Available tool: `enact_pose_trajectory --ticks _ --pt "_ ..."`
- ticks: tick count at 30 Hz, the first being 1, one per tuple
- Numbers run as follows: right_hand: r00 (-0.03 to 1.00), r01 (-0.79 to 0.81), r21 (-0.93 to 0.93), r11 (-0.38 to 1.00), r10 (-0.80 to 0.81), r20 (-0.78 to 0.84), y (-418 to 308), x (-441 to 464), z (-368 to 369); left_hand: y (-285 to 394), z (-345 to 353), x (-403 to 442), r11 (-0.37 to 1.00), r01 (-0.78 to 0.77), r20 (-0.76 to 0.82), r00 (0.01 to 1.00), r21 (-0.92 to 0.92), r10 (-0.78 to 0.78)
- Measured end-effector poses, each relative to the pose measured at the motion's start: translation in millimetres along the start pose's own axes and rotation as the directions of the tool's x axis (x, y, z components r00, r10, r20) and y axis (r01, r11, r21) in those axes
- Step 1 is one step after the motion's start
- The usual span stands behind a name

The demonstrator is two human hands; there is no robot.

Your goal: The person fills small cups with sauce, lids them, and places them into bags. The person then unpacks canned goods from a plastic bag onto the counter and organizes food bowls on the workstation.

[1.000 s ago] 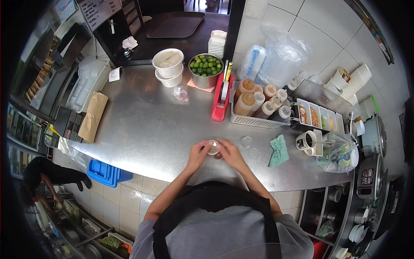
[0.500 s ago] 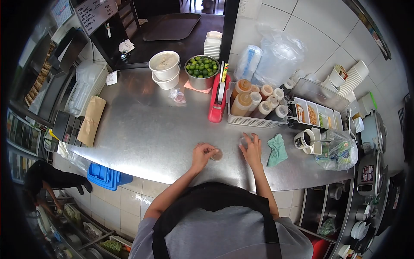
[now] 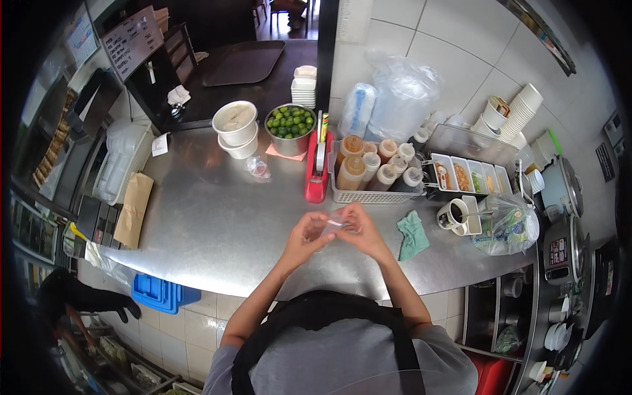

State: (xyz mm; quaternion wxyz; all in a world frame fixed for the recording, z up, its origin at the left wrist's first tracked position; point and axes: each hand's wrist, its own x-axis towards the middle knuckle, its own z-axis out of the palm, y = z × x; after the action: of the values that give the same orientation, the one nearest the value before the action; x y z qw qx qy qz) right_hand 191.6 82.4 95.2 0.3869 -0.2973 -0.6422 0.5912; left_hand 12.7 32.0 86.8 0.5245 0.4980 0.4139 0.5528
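My left hand (image 3: 305,237) and my right hand (image 3: 361,232) meet above the steel counter, fingers curled in from both sides. Between them is a small clear plastic cup (image 3: 333,226), tilted, with light glinting off it. Whether a separate lid sits on it I cannot make out, and its lower part is hidden by the fingers. Right of my hands lies a crumpled green cloth (image 3: 413,236). Just beyond them stand a red tape dispenser (image 3: 316,178) and a white basket (image 3: 375,197) of squeeze bottles.
On the steel counter (image 3: 197,217) are a pot of green limes (image 3: 289,123), stacked white tubs (image 3: 236,128), a brown paper bag (image 3: 133,210), a topping tray (image 3: 469,172) and a mug (image 3: 453,214). A blue bin (image 3: 158,293) and another person (image 3: 85,296) are at lower left.
My hands have come together; before, the left held a small round cup at the counter and the right was apart with a clear plastic piece. The view has shifted slightly.
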Motion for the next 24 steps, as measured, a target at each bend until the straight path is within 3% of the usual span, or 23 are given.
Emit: enact_pose_trajectory --ticks 3,6,8,10,12,14,15,18,22,24 --pt "0.986 -0.041 -0.059 0.997 0.050 0.160 -29.3 12.2 3.0 4.8 -2.9 -1.2 0.997 0.037 0.073 0.997 -0.075 -0.031" --pt "0.940 0.211 -0.351 0.912 -0.090 0.329 -66.3 28.9 -24.9 4.0 -13.0 -9.2 0.998 0.025 0.067 0.998 -0.061 -0.021" --pt "0.990 0.093 -0.501 0.861 -0.133 -0.044 -71.3 53.3 -67.8 3.5 -20.2 -13.5 0.999 -0.032 0.056 0.998 0.042 0.029" --pt "0.842 -0.029 -0.911 0.411 -0.481 -0.245 -63.9 77.2 -132.3 14.2 -22.8 -19.9 0.999 0.016 0.098 0.995 0.030 -0.019" --pt "0.854 -0.376 -0.880 0.289 -0.260 -0.451 -58.3 92.9 -178.7 21.4 -22.5 -25.8 0.999 0.016 0.133 0.991 0.039 -0.021" --pt "0.961 -0.275 -0.902 0.333 0.062 -0.271 -6.6 114.8 -252.1 25.6 -19.2 -29.3 0.997 -0.035 0.159 0.987 0.068 0.024" --pt "0.960 -0.255 -0.869 0.425 0.218 -0.175 -16.4 113.6 -250.7 30.6 -16.0 -31.3 0.996 -0.037 0.153 0.988 0.081 0.024" --pt "0.989 -0.130 -0.774 0.620 0.137 -0.056 3.8 119.4 -257.4 28.9 -11.3 -30.3 0.997 -0.043 0.197 0.980 0.065 0.030" --pt "0.988 -0.137 -0.784 0.605 0.029 -0.150 -3.8 106.3 -260.3 26.4 -9.1 -27.6 0.998 -0.034 0.203 0.979 0.055 0.022" --pt "0.967 -0.020 -0.796 0.605 -0.192 -0.169 -33.0 89.9 -252.6 27.4 -11.6 -29.5 0.997 -0.019 0.201 0.979 0.071 0.004"
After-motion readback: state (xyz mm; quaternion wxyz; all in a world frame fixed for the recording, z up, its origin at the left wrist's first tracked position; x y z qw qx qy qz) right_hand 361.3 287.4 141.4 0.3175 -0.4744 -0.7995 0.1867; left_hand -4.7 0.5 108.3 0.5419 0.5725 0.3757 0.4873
